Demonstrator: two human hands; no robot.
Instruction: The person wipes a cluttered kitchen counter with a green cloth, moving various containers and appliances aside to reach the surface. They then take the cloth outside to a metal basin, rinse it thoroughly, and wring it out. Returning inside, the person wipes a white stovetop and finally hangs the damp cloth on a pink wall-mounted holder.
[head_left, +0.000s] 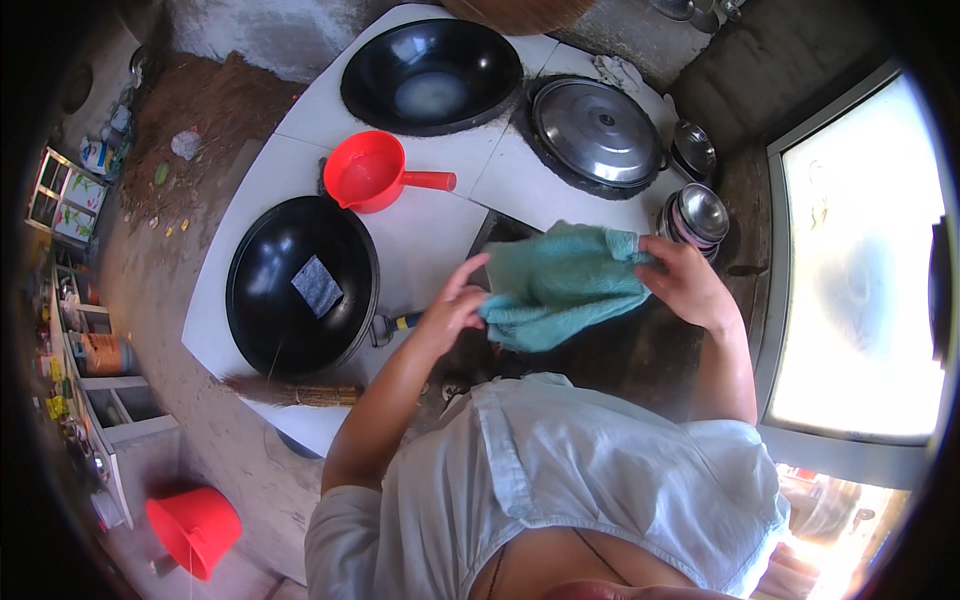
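A damp-looking green cloth (570, 281) is stretched in the air before my chest. My right hand (686, 285) pinches its bunched right corner between thumb and fingers. At the cloth's left edge, my left hand (454, 307) holds it with the lower fingers, the index finger spread apart. Left of that hand sits a black wok (255, 315) with a grey scouring pad (317, 286) lying inside. A red plastic ladle (367, 172) rests on the white-tiled stove top (427, 236), just beyond this wok.
A second black wok (487, 64) at the back holds cloudy liquid. Beside it, a metal lid (596, 131) covers another pan. Stacked metal bowls (703, 212) stand near the right wall. A straw brush (300, 391) lies at the front edge; a red bucket (214, 529) is on the floor.
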